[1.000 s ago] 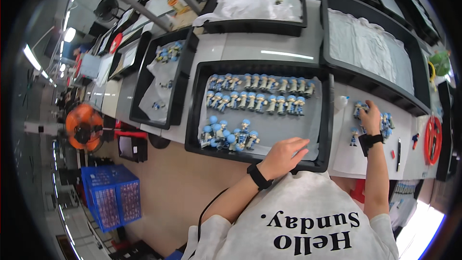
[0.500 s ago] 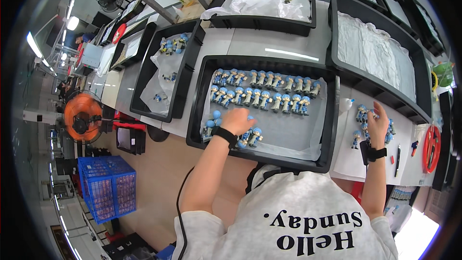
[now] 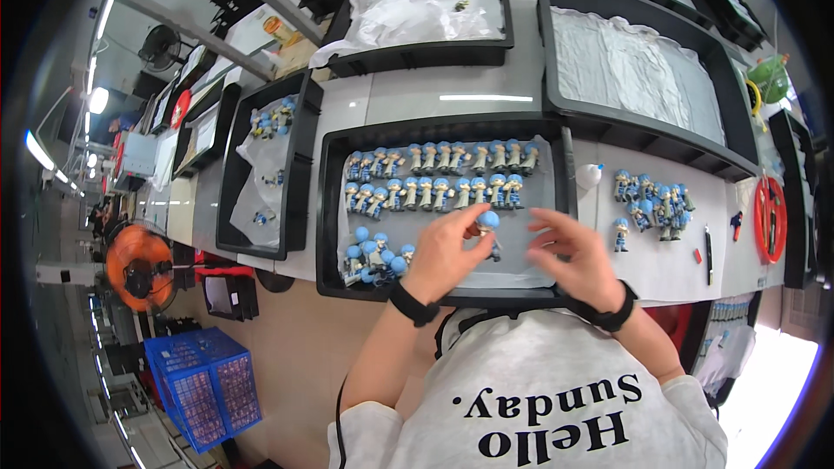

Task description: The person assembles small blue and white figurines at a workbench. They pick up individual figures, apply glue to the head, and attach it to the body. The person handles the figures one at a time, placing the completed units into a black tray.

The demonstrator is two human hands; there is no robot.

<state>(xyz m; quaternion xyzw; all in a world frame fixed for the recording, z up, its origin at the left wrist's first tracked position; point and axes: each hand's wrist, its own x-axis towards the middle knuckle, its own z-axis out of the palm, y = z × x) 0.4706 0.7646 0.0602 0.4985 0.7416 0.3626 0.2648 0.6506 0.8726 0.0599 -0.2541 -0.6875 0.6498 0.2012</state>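
Note:
A small blue-haired figurine (image 3: 488,224) is pinched between the thumb and fingers of my left hand (image 3: 441,254), above the lined black tray (image 3: 328,208). To its right hovers my right hand (image 3: 569,252), fingers apart and slightly blurred, with nothing visible in it. Two rows of similar figurines, a far row (image 3: 426,157) and a nearer row (image 3: 423,191), lie side by side across the tray. In its near left corner is a loose heap of figurines (image 3: 373,254). On a white sheet right of the tray, more figurines (image 3: 665,204) lie clustered, with one single figurine (image 3: 621,233) beside them.
A white bottle (image 3: 589,176) stands just right of the tray. Further right lie a black pen (image 3: 708,256) and a red ring (image 3: 770,217). Other black trays surround mine: one at left (image 3: 300,156), one behind (image 3: 417,57), one at far right (image 3: 643,126).
My right hand has left the clustered figurines and come over the tray. My left hand has moved right from the near left heap, now holding a figurine. The whole view has shifted.

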